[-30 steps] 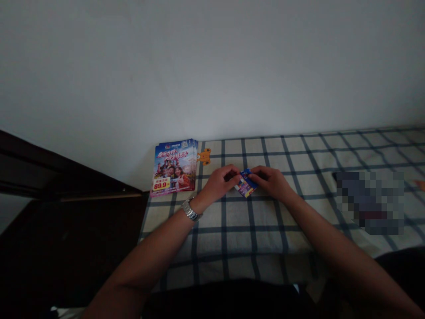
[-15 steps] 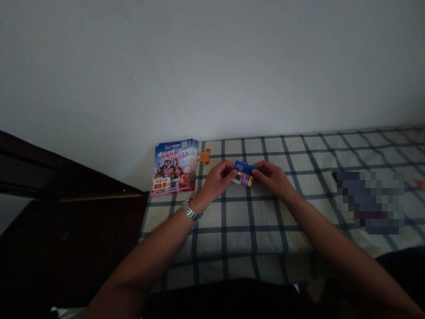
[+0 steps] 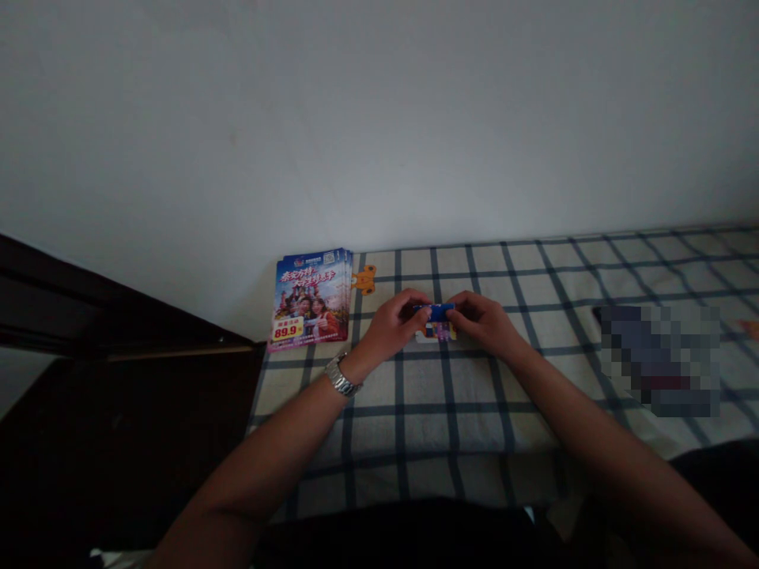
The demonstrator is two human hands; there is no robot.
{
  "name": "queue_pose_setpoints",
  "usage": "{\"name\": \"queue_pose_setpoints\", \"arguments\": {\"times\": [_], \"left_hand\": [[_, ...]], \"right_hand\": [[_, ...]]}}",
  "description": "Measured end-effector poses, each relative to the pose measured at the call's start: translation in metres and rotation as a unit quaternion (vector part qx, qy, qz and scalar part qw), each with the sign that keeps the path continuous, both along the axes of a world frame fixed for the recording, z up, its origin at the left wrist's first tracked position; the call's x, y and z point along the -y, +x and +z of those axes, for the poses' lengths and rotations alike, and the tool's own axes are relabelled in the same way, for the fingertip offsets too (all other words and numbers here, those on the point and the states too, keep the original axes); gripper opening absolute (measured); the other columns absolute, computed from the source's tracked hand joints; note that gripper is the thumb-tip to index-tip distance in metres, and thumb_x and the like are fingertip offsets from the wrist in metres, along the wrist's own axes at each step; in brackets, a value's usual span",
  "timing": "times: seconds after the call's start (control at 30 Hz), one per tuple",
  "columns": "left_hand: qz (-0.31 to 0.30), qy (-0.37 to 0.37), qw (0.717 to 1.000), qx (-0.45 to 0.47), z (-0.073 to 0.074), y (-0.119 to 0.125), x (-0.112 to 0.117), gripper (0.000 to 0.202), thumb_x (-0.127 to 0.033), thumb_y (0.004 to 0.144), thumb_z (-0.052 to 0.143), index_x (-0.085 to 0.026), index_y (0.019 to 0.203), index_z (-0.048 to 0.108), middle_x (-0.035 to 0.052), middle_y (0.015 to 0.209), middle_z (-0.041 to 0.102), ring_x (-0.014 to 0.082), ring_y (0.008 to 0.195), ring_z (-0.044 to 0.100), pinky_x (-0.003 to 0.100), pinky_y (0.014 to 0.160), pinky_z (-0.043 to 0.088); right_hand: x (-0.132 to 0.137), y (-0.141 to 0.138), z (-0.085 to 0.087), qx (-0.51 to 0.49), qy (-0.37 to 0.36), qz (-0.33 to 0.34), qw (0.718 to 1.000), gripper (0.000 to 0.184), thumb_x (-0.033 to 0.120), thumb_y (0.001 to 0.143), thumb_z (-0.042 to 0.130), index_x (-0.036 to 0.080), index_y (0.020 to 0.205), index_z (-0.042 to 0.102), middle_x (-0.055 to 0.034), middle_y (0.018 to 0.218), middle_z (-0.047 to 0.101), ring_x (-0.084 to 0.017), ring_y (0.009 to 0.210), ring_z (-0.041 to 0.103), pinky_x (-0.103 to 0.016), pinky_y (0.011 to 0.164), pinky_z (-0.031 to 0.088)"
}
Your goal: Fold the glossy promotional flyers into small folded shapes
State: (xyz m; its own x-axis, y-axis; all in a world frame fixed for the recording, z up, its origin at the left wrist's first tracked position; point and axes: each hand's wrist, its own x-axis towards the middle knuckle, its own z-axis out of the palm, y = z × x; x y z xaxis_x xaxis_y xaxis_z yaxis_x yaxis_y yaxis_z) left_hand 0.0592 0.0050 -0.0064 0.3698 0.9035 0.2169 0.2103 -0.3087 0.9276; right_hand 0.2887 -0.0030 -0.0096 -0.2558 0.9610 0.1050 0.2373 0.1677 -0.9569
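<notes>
My left hand (image 3: 404, 320) and my right hand (image 3: 479, 320) pinch the two ends of a small folded leaflet (image 3: 441, 314) between thumbs and fingers. A blue band runs along its upper part, and a colourful printed part with yellow and purple shows below. Fingers cover both of its ends. It is just above or on the checked cloth; I cannot tell which. Left of my hands lies a stack of printed leaflets (image 3: 311, 300), blue at the top and pink-red at the bottom. A silver watch (image 3: 342, 374) is on my left wrist.
An orange bear-shaped figure (image 3: 364, 280) lies beside the stack. The checked cloth (image 3: 415, 427) covers the bed-like surface, which meets a pale wall (image 3: 379, 126). A blurred-out dark object (image 3: 658, 359) lies at right. Dark floor (image 3: 148, 427) and dark furniture (image 3: 77, 292) are at left.
The folded leaflet has tilted and levelled out, and its blue part now looks narrower. Both hands have shifted slightly, with their thumbs lower on it. The stack has stayed put.
</notes>
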Motion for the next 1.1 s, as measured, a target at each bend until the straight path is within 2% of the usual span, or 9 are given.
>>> {"name": "queue_pose_setpoints", "arguments": {"times": [0.1,0.23,0.33,0.63,0.77,0.93,1.1], "left_hand": [[-0.003,0.007,1.000,-0.027,0.0001,-0.0007,-0.0008,0.029,-0.048,0.098,0.062,-0.019,0.101,0.066,0.0031,0.091,0.069,0.0161,0.081,0.064,0.027,0.073,0.051],[-0.005,0.006,1.000,-0.021,-0.0010,-0.0015,-0.0016,0.026,-0.045,0.097,0.063,-0.019,0.097,0.064,0.0013,0.087,0.066,0.0141,0.078,0.063,0.026,0.070,0.049],[-0.012,0.000,1.000,-0.016,-0.0018,-0.0015,-0.0019,0.026,-0.045,0.097,0.063,-0.019,0.095,0.062,0.0004,0.084,0.063,0.0135,0.076,0.060,0.025,0.068,0.048],[-0.036,-0.021,0.999,-0.019,-0.0057,-0.0013,-0.0012,0.025,-0.044,0.096,0.063,-0.019,0.095,0.061,0.0007,0.084,0.063,0.0141,0.076,0.060,0.025,0.069,0.047],[-0.049,-0.024,0.998,-0.025,-0.0022,-0.0006,0.0018,0.024,-0.043,0.096,0.063,-0.019,0.100,0.062,0.0011,0.088,0.065,0.0148,0.078,0.062,0.027,0.071,0.048],[-0.061,-0.032,0.997,-0.021,0.0036,0.0015,0.0042,0.030,-0.049,0.097,0.062,-0.020,0.104,0.065,0.0024,0.089,0.069,0.0164,0.079,0.064,0.028,0.072,0.050],[-0.071,-0.036,0.996,-0.028,0.0030,0.0012,0.0040,0.029,-0.048,0.097,0.063,-0.020,0.099,0.066,0.0010,0.085,0.067,0.0150,0.074,0.061,0.027,0.067,0.047]], "right_hand": [[0.0000,-0.0003,-0.0006,0.010,0.004,0.004,1.000,0.027,0.047,0.090,0.071,0.022,0.097,0.069,-0.0028,0.082,0.073,-0.018,0.071,0.067,-0.030,0.064,0.054],[-0.0018,-0.0003,-0.0018,-0.009,-0.018,-0.002,1.000,0.033,0.050,0.088,0.073,0.021,0.104,0.070,-0.0045,0.086,0.076,-0.020,0.074,0.070,-0.032,0.067,0.057],[-0.0023,-0.0002,-0.0011,-0.012,-0.019,-0.016,1.000,0.034,0.053,0.088,0.073,0.021,0.100,0.071,-0.0040,0.083,0.075,-0.020,0.072,0.069,-0.031,0.064,0.055],[-0.0008,0.0006,0.0011,0.018,0.012,-0.010,1.000,0.032,0.053,0.093,0.069,0.021,0.092,0.072,-0.0029,0.080,0.072,-0.019,0.071,0.065,-0.031,0.064,0.052],[-0.0006,0.0009,-0.0003,0.023,0.013,-0.003,1.000,0.031,0.053,0.093,0.069,0.022,0.092,0.072,-0.0025,0.080,0.072,-0.019,0.071,0.065,-0.031,0.064,0.052],[0.0009,0.0002,0.0011,0.043,0.019,0.022,0.999,0.031,0.052,0.093,0.068,0.022,0.090,0.073,-0.0027,0.080,0.073,-0.019,0.072,0.066,-0.031,0.065,0.053],[0.0029,-0.0004,0.0029,0.061,0.019,0.033,0.997,0.031,0.052,0.094,0.067,0.022,0.089,0.074,-0.0025,0.078,0.073,-0.018,0.069,0.065,-0.030,0.063,0.050]]}}
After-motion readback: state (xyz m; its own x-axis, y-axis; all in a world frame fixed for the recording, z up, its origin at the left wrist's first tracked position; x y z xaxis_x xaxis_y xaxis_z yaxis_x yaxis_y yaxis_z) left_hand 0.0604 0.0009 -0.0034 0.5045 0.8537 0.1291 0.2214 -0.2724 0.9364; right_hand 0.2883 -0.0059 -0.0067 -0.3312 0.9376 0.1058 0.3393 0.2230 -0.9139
